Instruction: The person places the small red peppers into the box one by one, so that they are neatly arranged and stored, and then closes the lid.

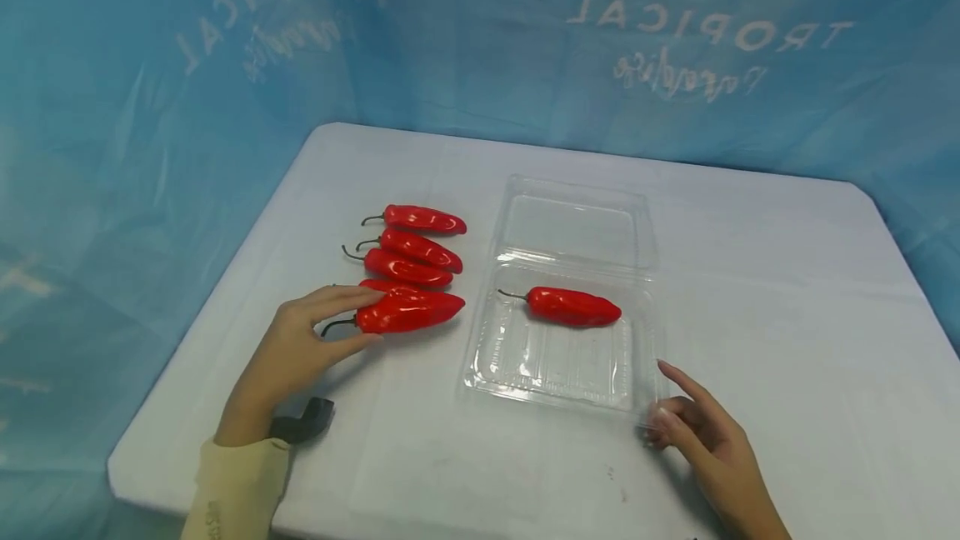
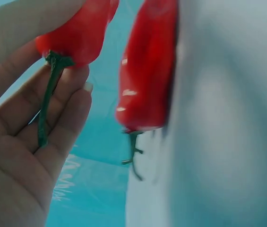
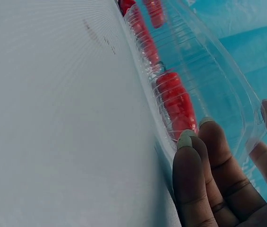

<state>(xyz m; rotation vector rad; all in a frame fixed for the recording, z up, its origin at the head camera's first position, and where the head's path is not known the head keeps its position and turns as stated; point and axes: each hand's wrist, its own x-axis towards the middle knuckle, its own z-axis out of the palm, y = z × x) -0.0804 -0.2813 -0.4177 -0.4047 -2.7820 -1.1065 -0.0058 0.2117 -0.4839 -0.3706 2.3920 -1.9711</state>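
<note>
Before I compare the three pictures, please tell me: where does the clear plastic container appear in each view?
Head: the clear plastic container lies open, just right of centre.
Left wrist: not in it.
Right wrist: toward the upper right, with the right hand at its edge.
Shared landmark: the blue backdrop, in all three.

peppers (image 1: 411,312): 6 | clear container (image 1: 555,363): 1 | hands (image 1: 297,347): 2 | table (image 1: 787,298): 1

Long tapered red peppers (image 1: 573,307): smooth, glossy; stems matt | clear rectangular hinged box (image 1: 555,361): thin shiny plastic, ribbed base | white round-cornered desk (image 1: 787,298): smooth, matt | blue printed sheet (image 1: 487,48) beyond desk's far edge: creased, faint sheen | cream sleeve (image 1: 236,482): matt cloth
</note>
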